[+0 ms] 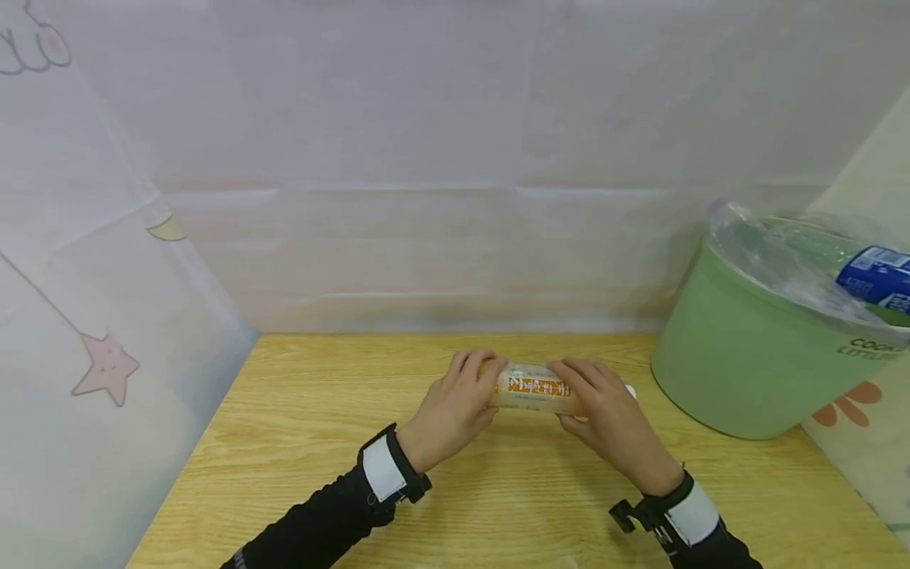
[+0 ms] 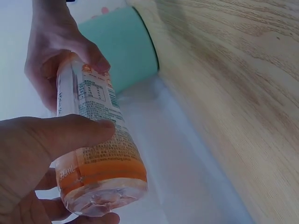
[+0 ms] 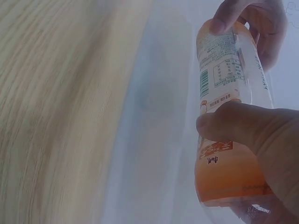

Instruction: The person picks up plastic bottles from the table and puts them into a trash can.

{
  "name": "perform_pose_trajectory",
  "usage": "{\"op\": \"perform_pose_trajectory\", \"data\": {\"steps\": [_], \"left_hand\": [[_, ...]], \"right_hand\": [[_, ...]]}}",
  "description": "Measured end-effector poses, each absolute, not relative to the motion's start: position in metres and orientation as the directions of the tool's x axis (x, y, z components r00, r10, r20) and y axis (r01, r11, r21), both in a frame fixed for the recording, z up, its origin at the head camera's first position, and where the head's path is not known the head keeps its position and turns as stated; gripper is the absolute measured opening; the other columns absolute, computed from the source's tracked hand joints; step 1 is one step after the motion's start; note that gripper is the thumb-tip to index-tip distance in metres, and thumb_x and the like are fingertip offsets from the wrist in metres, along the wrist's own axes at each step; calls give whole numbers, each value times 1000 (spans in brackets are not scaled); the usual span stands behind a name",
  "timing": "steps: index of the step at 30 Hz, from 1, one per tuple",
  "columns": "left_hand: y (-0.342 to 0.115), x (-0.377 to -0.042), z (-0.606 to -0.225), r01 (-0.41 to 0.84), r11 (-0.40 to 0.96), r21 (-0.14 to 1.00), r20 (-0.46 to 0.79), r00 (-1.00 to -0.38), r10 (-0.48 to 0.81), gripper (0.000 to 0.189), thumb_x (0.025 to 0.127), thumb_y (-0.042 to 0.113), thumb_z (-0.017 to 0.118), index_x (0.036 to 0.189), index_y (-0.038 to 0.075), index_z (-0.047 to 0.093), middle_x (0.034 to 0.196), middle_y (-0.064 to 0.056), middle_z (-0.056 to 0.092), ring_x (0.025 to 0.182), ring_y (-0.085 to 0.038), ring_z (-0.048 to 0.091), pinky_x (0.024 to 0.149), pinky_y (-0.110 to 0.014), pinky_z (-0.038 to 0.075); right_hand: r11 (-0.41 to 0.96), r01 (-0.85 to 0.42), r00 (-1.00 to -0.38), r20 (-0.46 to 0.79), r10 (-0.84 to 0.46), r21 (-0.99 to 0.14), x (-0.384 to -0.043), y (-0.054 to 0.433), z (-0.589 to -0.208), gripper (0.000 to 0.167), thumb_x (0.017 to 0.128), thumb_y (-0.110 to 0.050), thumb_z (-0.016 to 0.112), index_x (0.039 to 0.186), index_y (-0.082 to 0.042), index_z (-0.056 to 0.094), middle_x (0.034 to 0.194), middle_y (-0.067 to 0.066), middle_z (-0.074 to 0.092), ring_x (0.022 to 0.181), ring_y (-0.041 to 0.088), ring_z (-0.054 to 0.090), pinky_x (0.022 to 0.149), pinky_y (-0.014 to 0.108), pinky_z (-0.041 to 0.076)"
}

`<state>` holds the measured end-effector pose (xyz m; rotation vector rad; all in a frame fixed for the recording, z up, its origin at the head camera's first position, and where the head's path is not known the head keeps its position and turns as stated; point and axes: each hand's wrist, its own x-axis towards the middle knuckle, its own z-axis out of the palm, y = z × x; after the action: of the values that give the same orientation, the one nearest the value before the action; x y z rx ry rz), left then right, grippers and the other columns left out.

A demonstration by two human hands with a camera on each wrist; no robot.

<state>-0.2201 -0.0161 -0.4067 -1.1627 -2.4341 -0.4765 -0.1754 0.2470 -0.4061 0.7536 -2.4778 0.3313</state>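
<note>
A plastic drink bottle [image 1: 529,387] with an orange and white printed label is held sideways over the wooden table. My left hand [image 1: 455,403] grips its base end, thumb along the label and fingers beneath. Toward the other end, my right hand [image 1: 604,399] curls round the bottle, covering much of that part. A bit of white cap [image 1: 630,391] shows past the right hand. In the left wrist view the clear ridged base [image 2: 107,193] of the bottle points at the camera. Small print and a barcode [image 3: 204,83] are visible in the right wrist view.
On the right of the wooden table [image 1: 298,411] stands a light green bin [image 1: 753,356] lined with a clear plastic bag [image 1: 753,245]. An empty-looking bottle with a blue label [image 1: 878,276] lies at its top. White sheeting [image 1: 426,261] rises behind the table's far edge.
</note>
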Motion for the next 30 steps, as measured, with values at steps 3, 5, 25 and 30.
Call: {"op": "perform_pose_trajectory", "data": {"steps": [3,5,25,30], "left_hand": [[-17,-222,-408,793,590,153,484,-580,655,73,82,22,88,143,7,51,136,-12,50,122,-29,49,68,-29,58],[-18,-223,-407,793,588,156,482,-581,656,73,83,22,88,144,7,51,136,-13,50,122,-29,50,70,-30,59],[-46,-224,-426,709,649,276,362,-702,613,91,92,47,75,158,2,30,152,-17,41,136,-37,41,93,-46,54],[-35,-228,-424,764,602,230,395,-639,660,81,96,43,70,156,1,34,150,-18,43,135,-36,43,96,-43,53]], "right_hand": [[816,-572,-712,543,-445,-82,-175,246,-406,85,63,-4,97,139,-3,58,130,17,58,114,38,55,88,58,49],[817,-571,-715,541,-443,-85,-175,246,-405,85,63,-4,97,139,-3,58,130,17,58,114,38,55,88,58,49],[835,-549,-705,556,-441,-32,-173,266,-385,85,59,-1,97,135,1,59,121,21,61,106,41,59,82,57,53],[789,-614,-609,651,-452,-27,-178,285,-369,72,72,-14,95,130,8,59,113,25,61,97,43,60,72,52,52]]}}
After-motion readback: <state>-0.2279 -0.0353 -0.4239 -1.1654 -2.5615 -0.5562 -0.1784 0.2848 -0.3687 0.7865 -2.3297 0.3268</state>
